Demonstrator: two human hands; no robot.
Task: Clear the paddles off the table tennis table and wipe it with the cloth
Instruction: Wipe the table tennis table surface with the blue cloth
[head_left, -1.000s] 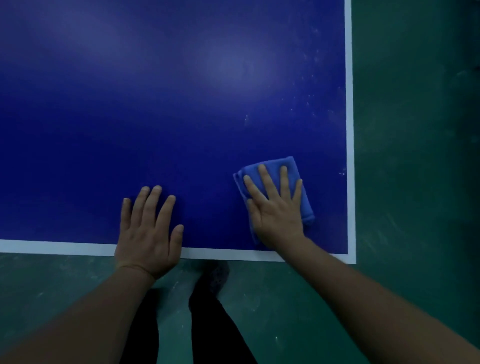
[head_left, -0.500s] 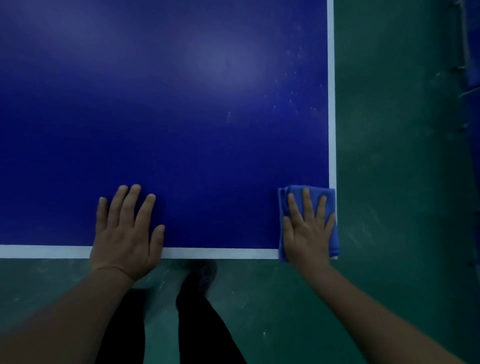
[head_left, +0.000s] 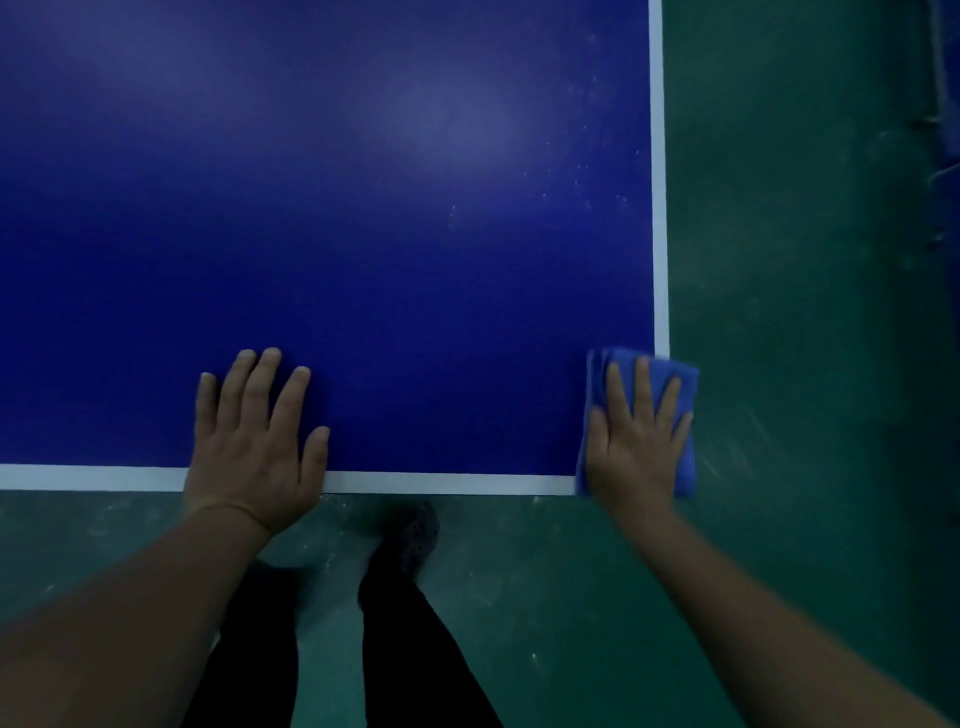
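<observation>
1. Two hands lie flat at the table's (head_left: 363, 208) near edge; no paddles show.
2. The right hand (head_left: 636, 447), fingers straight, presses the cloth (head_left: 683, 376) over the near right corner, apparently wiping it.
3. The left hand (head_left: 254, 441), empty and spread, likely braces the lean.
</observation>
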